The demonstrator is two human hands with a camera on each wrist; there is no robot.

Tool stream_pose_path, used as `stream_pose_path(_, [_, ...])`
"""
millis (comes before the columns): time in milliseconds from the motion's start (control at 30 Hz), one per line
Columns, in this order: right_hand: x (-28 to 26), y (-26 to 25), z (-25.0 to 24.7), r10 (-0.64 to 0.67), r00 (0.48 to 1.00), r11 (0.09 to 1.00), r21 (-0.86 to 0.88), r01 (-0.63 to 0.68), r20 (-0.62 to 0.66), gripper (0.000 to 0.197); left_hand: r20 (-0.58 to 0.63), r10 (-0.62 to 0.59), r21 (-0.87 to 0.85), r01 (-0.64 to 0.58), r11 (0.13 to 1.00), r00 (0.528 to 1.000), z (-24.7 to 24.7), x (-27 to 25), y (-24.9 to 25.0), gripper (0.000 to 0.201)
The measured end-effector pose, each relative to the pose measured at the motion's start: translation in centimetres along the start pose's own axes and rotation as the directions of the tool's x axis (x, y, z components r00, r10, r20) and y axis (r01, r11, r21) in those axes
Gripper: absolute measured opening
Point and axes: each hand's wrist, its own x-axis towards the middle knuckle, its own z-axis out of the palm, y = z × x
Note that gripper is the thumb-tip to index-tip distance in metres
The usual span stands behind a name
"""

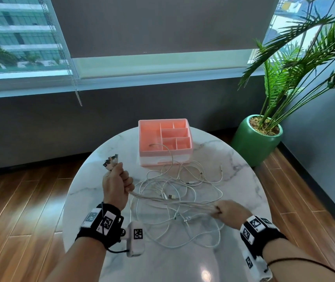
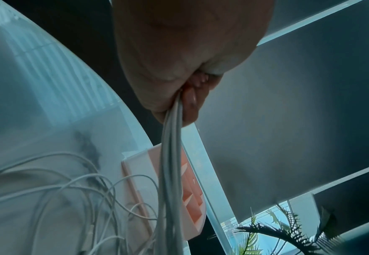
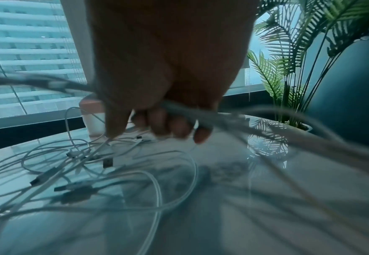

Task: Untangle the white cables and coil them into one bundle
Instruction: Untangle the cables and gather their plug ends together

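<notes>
The left hand, raised over the left part of the round white marble-pattern table, was fisted tight around a gathered group of thin white cables. Several USB plug ends fanned out above the fist; in the left wrist view the strands left the bottom of the fist as one straight bunch.

That bunch ran taut, L to R, just above the table to the right hand, whose fingers were curled round it, w/ the thumb closed over. Exact strand count in that grip: cannot tell, as the right wrist view was blurred.

The remaining cable lay loose on the table in overlapping loops between and beyond both hands, approx. centre. One strand led up into the large left compartment of the pink plastic compartmented organiser box at the far table edge.

A green-potted palm plant stood on the wooden floor, R of the table.
</notes>
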Motion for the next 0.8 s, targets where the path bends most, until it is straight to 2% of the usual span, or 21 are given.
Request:
stream_pose_path(67, [-0.1, -0.7, -0.4, -0.043, 0.984, 0.992, 0.127, 0.021, 0.175, 0.059, 0.012, 0.004, 0.020, -0.004, 1.000, 1.000, -0.1, 0.1, 0.3, 0.040])
stream_pose_path(100, [0.1, -1.1, -0.8, -0.071, 0.983, 0.978, 0.206, 0.035, 0.171, 0.062, 0.018, -0.003, 0.029, 0.003, 1.000, 1.000, -0.2, 0.1, 0.3, 0.040])
stream_pose_path(200, [1.4, -3.0, -2.9, -0.077, 0.995, 0.930, 0.355, 0.096, -0.065, 0.055, 0.035, -0.056, 0.028, 0.055, 0.998, 0.998, -0.7, -0.1, 0.0, 0.037])
stream_pose_path(300, [3.7, -5.3, -4.1, -0.060, 0.975, 0.944, 0.304, 0.125, -0.215, 0.039, 0.035, -0.095, 0.009, 0.095, 0.995, 0.995, -1.0, -0.5, -0.1, 0.037])
stream_pose_path(367, [5.3, -6.7, -3.8, -0.038, 0.979, 0.959, 0.267, 0.091, -0.199, 0.026, 0.031, -0.103, 0.002, 0.103, 0.995, 0.994, -1.2, -0.8, 0.2, 0.037])
stream_pose_path(433, [6.8, -7.4, -2.9, 0.041, 0.990, 0.969, 0.247, -0.006, -0.135, 0.020, 0.030, -0.103, -0.004, 0.103, 0.995, 0.994, -1.5, -1.1, 0.5, 0.037])
stream_pose_path(567, [8.4, -8.2, -0.8, 0.194, 0.979, 0.961, 0.212, -0.176, -0.067, 0.017, 0.013, -0.090, -0.014, 0.090, 0.996, 0.996, -2.6, -1.5, 1.3, 0.037])
stream_pose_path(800, [10.6, -8.6, -0.1, 0.297, 0.955, 0.911, 0.301, -0.283, -0.001, 0.021, -0.016, -0.082, 0.001, 0.082, 0.997, 0.997, -4.0, -2.1, 1.9, 0.038])
